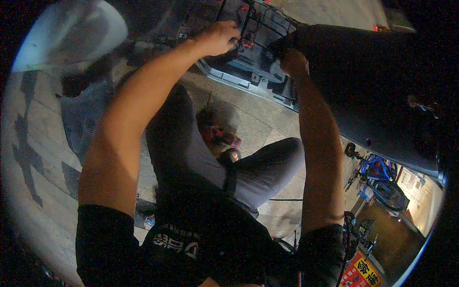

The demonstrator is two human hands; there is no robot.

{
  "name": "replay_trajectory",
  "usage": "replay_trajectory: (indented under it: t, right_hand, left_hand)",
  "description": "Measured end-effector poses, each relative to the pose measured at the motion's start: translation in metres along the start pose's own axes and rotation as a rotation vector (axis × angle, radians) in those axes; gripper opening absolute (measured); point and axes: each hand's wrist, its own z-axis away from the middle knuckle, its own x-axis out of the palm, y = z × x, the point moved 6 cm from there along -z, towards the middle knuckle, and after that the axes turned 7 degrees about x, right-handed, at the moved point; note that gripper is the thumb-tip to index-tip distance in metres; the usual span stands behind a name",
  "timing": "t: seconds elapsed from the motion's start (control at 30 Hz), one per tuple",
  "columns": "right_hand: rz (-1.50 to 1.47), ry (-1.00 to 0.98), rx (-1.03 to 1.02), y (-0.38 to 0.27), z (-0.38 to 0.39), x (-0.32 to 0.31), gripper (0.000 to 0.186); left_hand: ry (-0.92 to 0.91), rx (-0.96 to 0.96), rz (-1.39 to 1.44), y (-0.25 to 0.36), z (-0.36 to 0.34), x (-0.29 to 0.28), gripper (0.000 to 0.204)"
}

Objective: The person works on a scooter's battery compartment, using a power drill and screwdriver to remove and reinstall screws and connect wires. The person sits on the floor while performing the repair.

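In front of me is an open vehicle compartment with a light grey metal sill (pixel 248 85) and dark wiring (pixel 260 26) inside. My left hand (pixel 220 38) reaches over its left side, fingers curled in. Something small and dark shows at the fingertips, too unclear to name. A little red part (pixel 247 44) lies just right of those fingers. My right hand (pixel 294 62) is at the right side of the opening, beside a large dark panel (pixel 377 81). Shadow hides its fingers and anything in them.
A red and black power tool (pixel 220 135) lies on the tiled floor (pixel 267 124) near my foot. A large pale rounded shape (pixel 81 33) fills the upper left. Bicycles (pixel 382 179) stand at the right, with a red and yellow sign (pixel 362 271) at lower right.
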Motion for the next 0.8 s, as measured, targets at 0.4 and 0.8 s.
replay_trajectory:
  t: [0.4,0.8]
  right_hand:
    - [-1.207,-0.628,0.207,0.087,-0.055,0.109,0.034]
    - [-0.014,-0.044,-0.251,0.021,-0.003,0.003,0.035]
  left_hand:
    - [0.014,0.0,-0.005,0.0,0.001,-0.006,0.019]
    - [-0.277,0.044,-0.103,-0.002,-0.017,0.003,0.02]
